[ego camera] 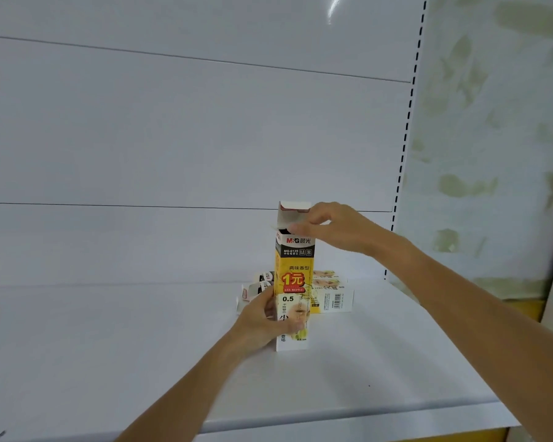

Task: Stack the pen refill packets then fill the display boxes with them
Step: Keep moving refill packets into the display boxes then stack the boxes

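Yellow display box (296,282) stands upright at frame centre — our left hand (262,323) grips its lower part, our right hand (326,224) pinches its opened top — more boxes (332,295) lie behind.

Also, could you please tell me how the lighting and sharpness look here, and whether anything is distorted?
Head view: a glare streak near the top of the back panel; soft shadows on the shelf right of the upright box, whose print reads clearly; the lying boxes behind look softer; the slotted upright bows, likely from the wide lens.
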A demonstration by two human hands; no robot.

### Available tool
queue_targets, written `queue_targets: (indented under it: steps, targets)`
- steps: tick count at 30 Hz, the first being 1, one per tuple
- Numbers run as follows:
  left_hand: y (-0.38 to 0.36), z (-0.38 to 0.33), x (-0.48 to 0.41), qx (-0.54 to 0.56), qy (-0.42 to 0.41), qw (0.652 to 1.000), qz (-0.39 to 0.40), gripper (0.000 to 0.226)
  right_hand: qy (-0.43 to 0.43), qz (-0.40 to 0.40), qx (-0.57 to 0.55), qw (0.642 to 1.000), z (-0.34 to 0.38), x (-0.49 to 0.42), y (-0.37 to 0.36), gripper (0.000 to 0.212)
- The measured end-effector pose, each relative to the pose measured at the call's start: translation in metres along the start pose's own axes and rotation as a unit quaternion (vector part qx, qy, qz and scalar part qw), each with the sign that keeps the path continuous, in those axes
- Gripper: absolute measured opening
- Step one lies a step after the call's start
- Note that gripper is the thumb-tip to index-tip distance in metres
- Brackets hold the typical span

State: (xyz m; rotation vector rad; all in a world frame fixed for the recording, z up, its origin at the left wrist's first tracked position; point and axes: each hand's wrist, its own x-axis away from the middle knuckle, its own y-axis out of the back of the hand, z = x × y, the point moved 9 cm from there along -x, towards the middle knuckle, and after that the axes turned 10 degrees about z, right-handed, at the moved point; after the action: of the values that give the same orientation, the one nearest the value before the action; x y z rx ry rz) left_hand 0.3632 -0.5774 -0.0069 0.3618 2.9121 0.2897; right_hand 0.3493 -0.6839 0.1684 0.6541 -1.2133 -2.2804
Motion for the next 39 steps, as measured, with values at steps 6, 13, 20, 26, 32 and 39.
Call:
queue_targets:
  steps: [6, 13, 20, 26, 32, 39]
  targets:
    - [-0.002, 0.0, -0.001, 0.016, -0.017, 1.0, 0.004, 0.055, 0.052, -0.068, -0.05, 0.995, -0.009, -0.003, 0.01, 0.013]
    - [-0.004, -0.002, 0.0, 0.029, -0.026, 0.999, 0.01, 0.053, 0.033, -0.072, -0.074, 0.994, -0.012, -0.01, 0.006, 0.019]
    - [-0.004, -0.024, 0.011, -0.024, -0.073, 0.997, -0.019, 0.077, 0.054, -0.131, -0.218, 0.966, -0.019, -0.004, 0.011, 0.028]
    - [0.016, -0.077, 0.014, -0.098, -0.173, 0.973, -0.117, 0.076, 0.092, -0.082, -0.264, 0.957, -0.024, -0.007, -0.006, 0.028]
    - [0.009, -0.101, 0.001, -0.173, -0.169, 0.968, -0.07, 0.069, 0.061, -0.134, -0.407, 0.902, -0.039, -0.017, -0.017, 0.037]
    - [0.018, -0.097, 0.0, -0.155, -0.178, 0.969, -0.065, 0.071, 0.099, -0.218, -0.544, 0.804, -0.04, -0.022, -0.03, 0.03]
